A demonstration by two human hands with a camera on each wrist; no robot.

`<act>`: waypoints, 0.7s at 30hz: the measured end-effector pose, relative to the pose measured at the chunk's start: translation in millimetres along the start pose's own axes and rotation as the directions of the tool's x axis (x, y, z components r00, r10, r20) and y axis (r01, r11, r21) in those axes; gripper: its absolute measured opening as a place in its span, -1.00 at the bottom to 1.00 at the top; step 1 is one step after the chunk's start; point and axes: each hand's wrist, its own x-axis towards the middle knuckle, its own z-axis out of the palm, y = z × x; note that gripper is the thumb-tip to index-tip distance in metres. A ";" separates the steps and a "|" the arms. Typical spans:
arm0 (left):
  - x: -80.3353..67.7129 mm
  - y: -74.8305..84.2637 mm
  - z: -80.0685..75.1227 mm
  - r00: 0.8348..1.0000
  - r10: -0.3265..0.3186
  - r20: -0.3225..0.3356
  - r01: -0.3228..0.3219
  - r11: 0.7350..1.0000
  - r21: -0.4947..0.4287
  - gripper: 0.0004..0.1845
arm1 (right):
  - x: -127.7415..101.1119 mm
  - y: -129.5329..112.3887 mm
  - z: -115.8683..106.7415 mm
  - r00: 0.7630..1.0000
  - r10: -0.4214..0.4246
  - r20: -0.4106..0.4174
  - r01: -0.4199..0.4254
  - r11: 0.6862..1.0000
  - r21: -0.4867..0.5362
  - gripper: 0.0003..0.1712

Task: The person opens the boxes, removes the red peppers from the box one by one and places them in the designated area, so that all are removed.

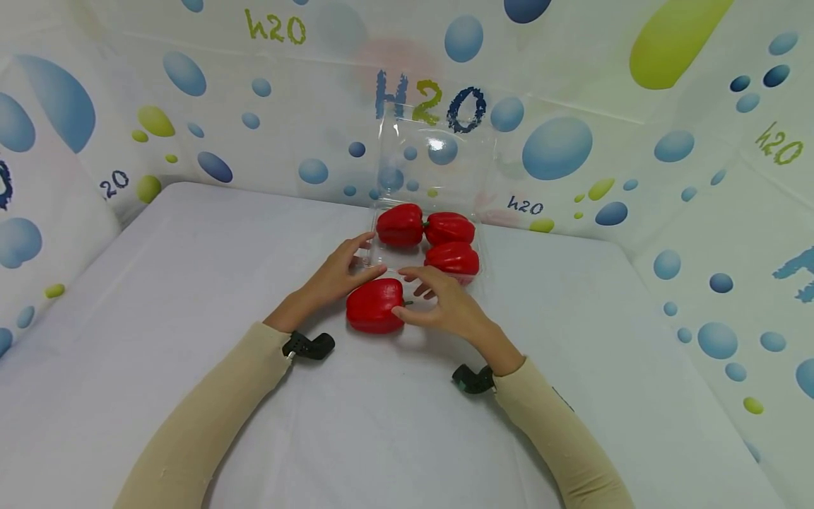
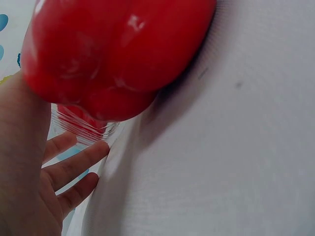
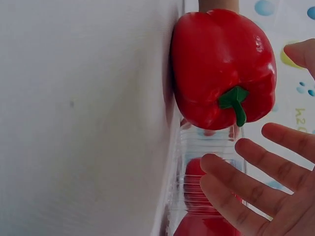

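A red bell pepper [image 1: 374, 307] with a green stem [image 3: 237, 102] lies on its side on the white table, in front of a clear plastic box [image 1: 396, 257]. My left hand [image 1: 335, 274] is at the box's front left corner, fingers spread and relaxed, thumb above the pepper's far side. My right hand [image 1: 449, 304] hovers by the stem end with loosely bent fingers; its thumb overlaps the pepper in the head view, while the right wrist view shows fingers apart from it. Inside the box lie three more red bell peppers: back left [image 1: 400, 225], back right [image 1: 449, 229] and front right [image 1: 452, 259].
The box's clear lid [image 1: 439, 166] stands raised at the back, against a white backdrop [image 1: 254, 155] with blue and green drops. White cloth [image 1: 356, 431] covers the table. A small black device [image 1: 308, 346] is on the left wrist, another [image 1: 473, 379] on the right.
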 end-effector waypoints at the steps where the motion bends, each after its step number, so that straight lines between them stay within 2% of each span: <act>1: -0.1 0.2 -0.2 1.000 0.000 0.001 0.000 1.000 0.000 -0.17 | -0.1 0.2 -0.5 1.000 0.001 -0.001 -0.001 1.000 0.002 -0.20; 21: -0.3 0.2 -0.7 1.000 0.003 0.008 -0.003 1.000 -0.009 -0.16 | -2.3 2.5 -12.9 0.996 -0.038 -0.077 0.040 0.999 0.026 -0.31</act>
